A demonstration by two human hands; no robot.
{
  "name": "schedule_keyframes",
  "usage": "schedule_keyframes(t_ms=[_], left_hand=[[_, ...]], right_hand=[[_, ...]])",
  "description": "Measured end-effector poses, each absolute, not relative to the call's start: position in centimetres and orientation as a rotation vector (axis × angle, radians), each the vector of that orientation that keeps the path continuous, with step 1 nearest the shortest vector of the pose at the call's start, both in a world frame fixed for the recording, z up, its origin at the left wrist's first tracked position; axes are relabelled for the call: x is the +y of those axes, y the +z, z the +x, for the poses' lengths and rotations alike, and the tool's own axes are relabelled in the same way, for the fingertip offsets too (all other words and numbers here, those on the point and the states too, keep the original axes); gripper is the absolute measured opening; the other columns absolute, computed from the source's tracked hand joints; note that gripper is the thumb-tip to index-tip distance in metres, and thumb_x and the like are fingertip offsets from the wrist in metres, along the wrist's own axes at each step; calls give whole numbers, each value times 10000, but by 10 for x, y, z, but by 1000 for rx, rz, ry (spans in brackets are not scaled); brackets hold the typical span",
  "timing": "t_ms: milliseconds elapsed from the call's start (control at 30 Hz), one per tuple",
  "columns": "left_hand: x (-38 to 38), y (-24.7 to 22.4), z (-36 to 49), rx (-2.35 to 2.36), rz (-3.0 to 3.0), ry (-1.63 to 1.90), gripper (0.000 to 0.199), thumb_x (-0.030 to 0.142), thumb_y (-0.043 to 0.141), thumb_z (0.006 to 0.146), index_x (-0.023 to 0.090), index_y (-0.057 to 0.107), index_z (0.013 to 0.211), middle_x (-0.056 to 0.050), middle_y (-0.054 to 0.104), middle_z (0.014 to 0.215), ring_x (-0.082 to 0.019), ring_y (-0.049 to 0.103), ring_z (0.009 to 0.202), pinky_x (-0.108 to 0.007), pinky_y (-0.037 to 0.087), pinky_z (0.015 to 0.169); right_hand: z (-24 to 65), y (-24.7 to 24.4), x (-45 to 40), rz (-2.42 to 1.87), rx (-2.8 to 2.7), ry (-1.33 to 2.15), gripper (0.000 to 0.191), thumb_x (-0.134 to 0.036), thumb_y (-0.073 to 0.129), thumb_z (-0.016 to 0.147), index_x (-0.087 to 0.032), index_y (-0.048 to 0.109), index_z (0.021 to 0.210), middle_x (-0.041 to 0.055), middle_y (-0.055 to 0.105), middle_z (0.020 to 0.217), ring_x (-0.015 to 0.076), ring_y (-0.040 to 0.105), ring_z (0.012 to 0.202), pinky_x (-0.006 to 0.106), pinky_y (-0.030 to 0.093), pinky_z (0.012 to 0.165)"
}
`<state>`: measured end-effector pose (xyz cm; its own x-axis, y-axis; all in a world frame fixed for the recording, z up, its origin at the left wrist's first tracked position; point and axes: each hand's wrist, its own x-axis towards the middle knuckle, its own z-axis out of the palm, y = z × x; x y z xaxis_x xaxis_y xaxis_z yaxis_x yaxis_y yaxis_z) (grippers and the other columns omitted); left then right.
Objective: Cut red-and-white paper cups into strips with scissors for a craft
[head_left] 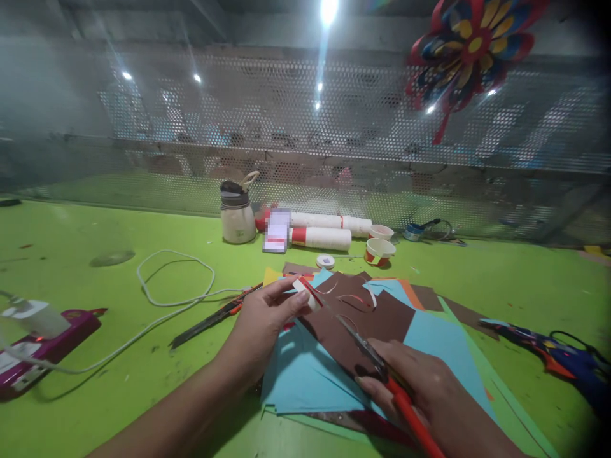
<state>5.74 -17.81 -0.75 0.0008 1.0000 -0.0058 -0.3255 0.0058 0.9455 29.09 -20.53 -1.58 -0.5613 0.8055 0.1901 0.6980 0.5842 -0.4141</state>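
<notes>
Left hand [265,315]: fingers pinching small red-and-white paper piece [304,290] | right hand [420,375]: gripping red-handled metal scissors [370,352] | thin curled paper strips [372,298] apparently trimmed; held piece seemingly unfinished

The left hand [265,321] pinches, thumb [293,305] just below the forefinger [280,287]. Right of and below that pinch, the right hand [420,378] grips, fingers [375,389] curled; both forearms [191,399] slant up toward the fingers.

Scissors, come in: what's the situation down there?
Right hand holding scissors. Left hand pinching white-and-red piece. Thin curled strips near the blades.
</notes>
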Motion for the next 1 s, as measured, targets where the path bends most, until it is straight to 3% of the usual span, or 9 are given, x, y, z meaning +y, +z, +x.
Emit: schedule_keyframes(t_ms=[333, 500, 700, 900, 1000], left_hand=[[-178, -1, 60, 976, 918, 1358, 438, 299, 786, 669, 182, 710, 1084, -131, 728, 1031, -275, 654, 959, -431, 477, 892], [-178, -3, 59, 1038, 993, 1358, 476, 327, 773, 682, 184, 687, 1128, -133, 720, 1050, -275, 658, 914, -451, 473, 881], [-179, -2, 61, 1045, 1038, 1399, 474, 307, 763, 697, 184, 676, 1147, -135, 700, 1100, -278, 631, 1008, -426, 452, 919], [-180, -2, 65, 1015, 951, 1413, 467, 287, 783, 671, 184, 687, 1116, -124, 717, 1058, -261, 644, 980, -414, 458, 916], [-179, -4, 65, 1028, 964, 1408, 470, 313, 784, 664, 171, 690, 1103, -121, 722, 985, -247, 659, 871, -416, 479, 860]], right_hand=[[285, -7, -207, -1334, -2455, 539, 186, -373, 508, 909, -215, 565, 989, 56, 638, 930, 198, 605, 821, 326, 494, 721], [283, -5, -210, -1324, -2392, 681, 174, -365, 480, 914, -212, 563, 893, 22, 624, 818, 166, 583, 716, 273, 485, 648], [283, -3, -210, -1277, -2332, 830, 207, -385, 441, 917, -212, 530, 846, 15, 588, 766, 167, 574, 704, 267, 487, 658], [283, -4, -211, -1262, -2321, 877, 214, -383, 434, 924, -208, 528, 845, 17, 587, 774, 161, 566, 702, 268, 490, 661], [282, -2, -211, -1276, -2307, 919, 253, -403, 408, 930, -202, 535, 843, 18, 582, 762, 153, 547, 668, 260, 480, 613]])
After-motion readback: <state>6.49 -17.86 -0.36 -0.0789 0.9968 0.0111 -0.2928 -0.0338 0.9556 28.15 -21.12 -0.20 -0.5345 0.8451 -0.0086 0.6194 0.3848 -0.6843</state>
